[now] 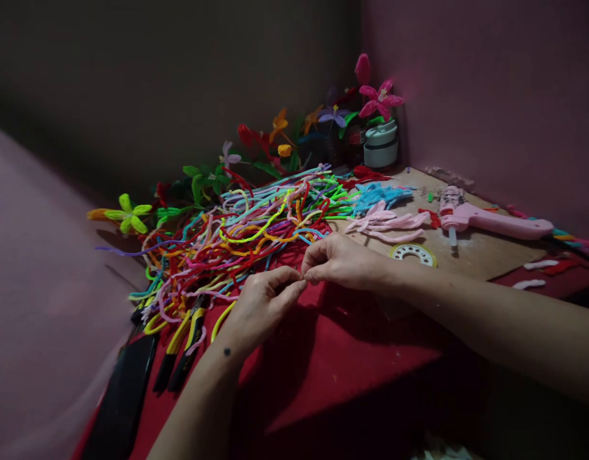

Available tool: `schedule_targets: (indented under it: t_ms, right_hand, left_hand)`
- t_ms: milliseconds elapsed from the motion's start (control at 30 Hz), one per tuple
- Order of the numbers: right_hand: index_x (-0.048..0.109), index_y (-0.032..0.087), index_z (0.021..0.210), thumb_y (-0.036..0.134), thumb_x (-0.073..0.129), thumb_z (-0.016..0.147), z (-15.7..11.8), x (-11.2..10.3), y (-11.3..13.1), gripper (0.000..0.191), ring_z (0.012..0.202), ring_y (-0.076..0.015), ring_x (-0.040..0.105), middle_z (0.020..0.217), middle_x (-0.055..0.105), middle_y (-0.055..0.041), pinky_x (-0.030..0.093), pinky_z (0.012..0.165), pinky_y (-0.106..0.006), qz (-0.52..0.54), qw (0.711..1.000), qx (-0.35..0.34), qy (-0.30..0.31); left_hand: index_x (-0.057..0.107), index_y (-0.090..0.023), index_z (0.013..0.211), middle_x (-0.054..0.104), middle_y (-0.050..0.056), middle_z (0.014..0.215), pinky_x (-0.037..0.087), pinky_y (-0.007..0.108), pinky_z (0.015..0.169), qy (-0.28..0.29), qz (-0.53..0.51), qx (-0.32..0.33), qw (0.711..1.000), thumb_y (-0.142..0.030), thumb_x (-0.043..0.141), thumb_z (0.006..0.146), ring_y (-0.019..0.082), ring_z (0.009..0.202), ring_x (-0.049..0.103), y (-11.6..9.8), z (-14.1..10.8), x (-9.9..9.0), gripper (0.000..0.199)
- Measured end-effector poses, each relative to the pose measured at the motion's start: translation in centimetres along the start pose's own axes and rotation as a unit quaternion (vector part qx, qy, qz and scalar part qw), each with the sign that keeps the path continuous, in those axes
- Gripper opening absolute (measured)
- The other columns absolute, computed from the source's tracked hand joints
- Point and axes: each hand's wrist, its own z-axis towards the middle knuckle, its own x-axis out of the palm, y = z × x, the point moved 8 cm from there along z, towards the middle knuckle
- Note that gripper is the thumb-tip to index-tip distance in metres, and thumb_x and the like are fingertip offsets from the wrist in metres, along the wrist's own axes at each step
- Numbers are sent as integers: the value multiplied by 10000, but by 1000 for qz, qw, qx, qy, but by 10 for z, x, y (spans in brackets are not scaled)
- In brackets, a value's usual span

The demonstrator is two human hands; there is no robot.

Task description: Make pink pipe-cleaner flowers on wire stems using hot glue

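My left hand [270, 299] and my right hand [340, 260] meet fingertip to fingertip above the red cloth [342, 358]. Both are closed in a pinch, and whatever lies between the fingers is too small to make out. Just behind them spreads a big tangle of colourful pipe cleaners [256, 223]. Yellow-and-black pliers [193, 329] lie on the cloth to the left of my left hand. A roll of tape [413, 254] rests beyond my right forearm.
A pink glue gun [496, 220] and pink pipe cleaner pieces [390, 222] lie on a board [467, 255] at the right. Pipe cleaner flowers [381, 99] and a lidded jar [381, 145] stand at the back. A black phone-like slab [119, 396] lies at the left edge.
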Motion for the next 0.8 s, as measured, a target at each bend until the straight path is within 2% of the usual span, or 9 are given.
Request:
schedule_targets:
  t_ms: [167, 300, 400, 500, 567, 600, 667, 733, 800]
  right_hand:
    - [641, 108, 682, 126, 543, 682, 1, -5, 10, 99, 543, -82, 490, 577, 569, 15, 371, 532, -203, 6, 1000, -23, -13]
    - [626, 108, 691, 168, 511, 738, -10, -41, 26, 138, 536, -83, 484, 593, 571, 4, 366, 515, -209, 0, 991, -44, -129]
    - [635, 130, 730, 151, 518, 741, -34, -69, 37, 119, 584, -101, 512, 651, 603, -10, 373, 542, -223, -111, 975, -58, -182]
    - [645, 146, 748, 105, 500, 745, -65, -82, 35, 151, 675, -142, 542, 722, 635, -41, 389, 626, -268, -310, 935, -43, -170]
    - [639, 153, 822, 91, 505, 734, -85, -85, 25, 172, 804, -196, 541, 847, 645, -77, 389, 690, -311, -421, 893, -17, -158]
    - [627, 160, 882, 104, 522, 730, -93, -83, 19, 193, 863, -220, 527, 921, 638, -90, 385, 719, -330, -465, 873, -9, -146]
    - [598, 167, 938, 116, 504, 751, -107, -79, 11, 215, 874, -234, 505, 937, 625, -104, 377, 723, -347, -525, 840, -5, -138]
    - [578, 169, 905, 127, 469, 785, -113, -75, 2, 168, 834, -229, 490, 893, 616, -101, 371, 694, -341, -547, 827, 11, -126]
    - [558, 174, 829, 140, 440, 814, -116, -72, -5, 124, 799, -215, 478, 848, 604, -85, 365, 668, -325, -535, 836, 26, -116]
  left_hand:
    - [629, -150, 748, 502, -22, 557, 331, 191, 475, -21, -35, -20, 999, -330, 528, 767, 91, 500, 415, 8, 1, 1, 207]
    - [591, -153, 713, 471, -42, 505, 293, 182, 415, -61, -109, -61, 990, -378, 557, 749, 72, 425, 378, 18, 4, 0, 230]
    - [574, -156, 715, 500, -38, 514, 283, 179, 400, -81, -133, -67, 986, -380, 561, 751, 65, 411, 379, 19, 6, -2, 227]
    - [560, -151, 680, 497, -35, 518, 289, 176, 410, -78, -132, -60, 986, -379, 560, 756, 61, 425, 384, 17, 7, -1, 241]
    - [558, -145, 680, 491, -33, 523, 295, 174, 423, -74, -136, -58, 986, -378, 557, 760, 60, 441, 385, 16, 7, 0, 246]
    - [560, -143, 687, 488, -33, 527, 297, 174, 428, -72, -138, -60, 986, -377, 557, 761, 60, 448, 386, 16, 7, 1, 245]
    - [565, -140, 696, 479, -35, 525, 294, 172, 435, -66, -138, -63, 986, -377, 561, 758, 59, 453, 384, 15, 7, 3, 244]
    - [570, -141, 702, 471, -40, 520, 287, 170, 434, -61, -137, -63, 987, -377, 566, 754, 57, 450, 382, 16, 7, 5, 242]
    - [573, -143, 703, 469, -42, 513, 284, 170, 430, -58, -138, -58, 987, -374, 569, 751, 58, 444, 383, 16, 7, 6, 236]
